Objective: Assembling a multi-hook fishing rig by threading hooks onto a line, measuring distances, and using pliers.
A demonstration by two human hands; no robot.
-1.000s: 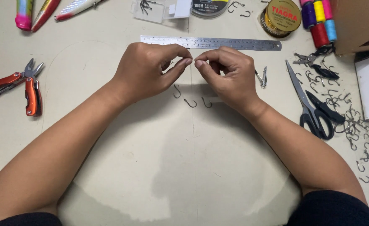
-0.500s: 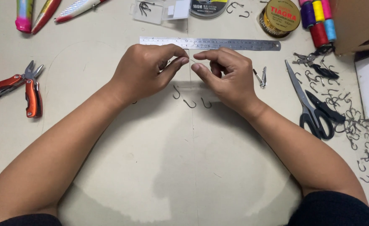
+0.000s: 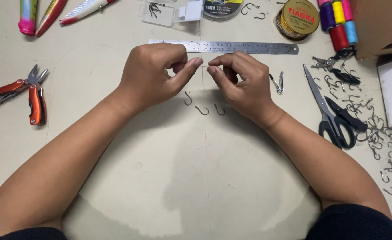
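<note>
1. Hands meet above the middle of the table, just near of the steel ruler [image 3: 224, 46]; left hand [image 3: 153, 73] and right hand [image 3: 242, 80] are each pinched narrow, thumb tip against forefinger, tips almost touching; what they pinch is too fine to make out.
2. Three loose fish hooks [image 3: 202, 106] lie on the table just near of the hands; their bends face the near side, shanks pointing far.
3. Scissors [image 3: 331, 109] lie to the right, blades pointing far; orange multi-tool pliers [image 3: 25, 91] lie well left.

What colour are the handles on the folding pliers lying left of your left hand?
Orange-red handles on the folding pliers, with grey metal jaws; shown clearly in the head view.
</note>
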